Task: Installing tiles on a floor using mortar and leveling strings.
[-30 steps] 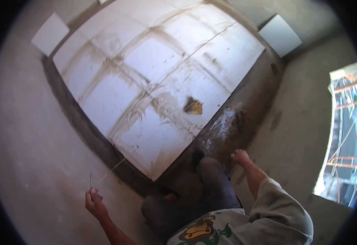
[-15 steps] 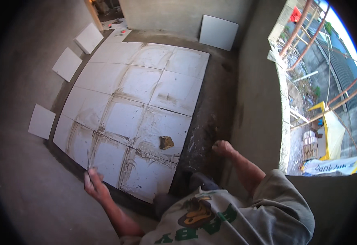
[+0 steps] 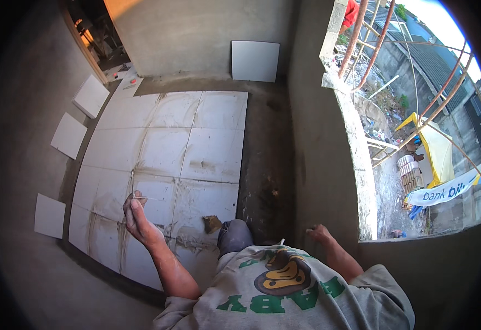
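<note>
My left hand (image 3: 136, 214) is closed, with thin stick-like pieces (image 3: 149, 198) poking out past the fingertips; their exact kind I cannot make out. It is held above the white floor tiles (image 3: 161, 146), which are smeared with grey-brown mortar along their joints. On the tiles, beside my knee, sits a crumpled brownish-yellow lump (image 3: 212, 224), perhaps a sponge. To the right, my right hand (image 3: 320, 234) hangs over the dark bare floor strip near the wall. Its fingers are curled, and nothing shows in them.
Loose white tiles lean at the left wall (image 3: 69, 135), and one white tile (image 3: 255, 60) stands against the far wall. A doorway (image 3: 97, 36) opens at the far left. On the right is a rough window opening (image 3: 356, 165) with rusty scaffold poles (image 3: 373, 41) outside.
My left hand has moved forward and right over the tiles with the thin pieces. My body has advanced, a knee now showing beside the lump. The right hand has dropped back nearer my body.
</note>
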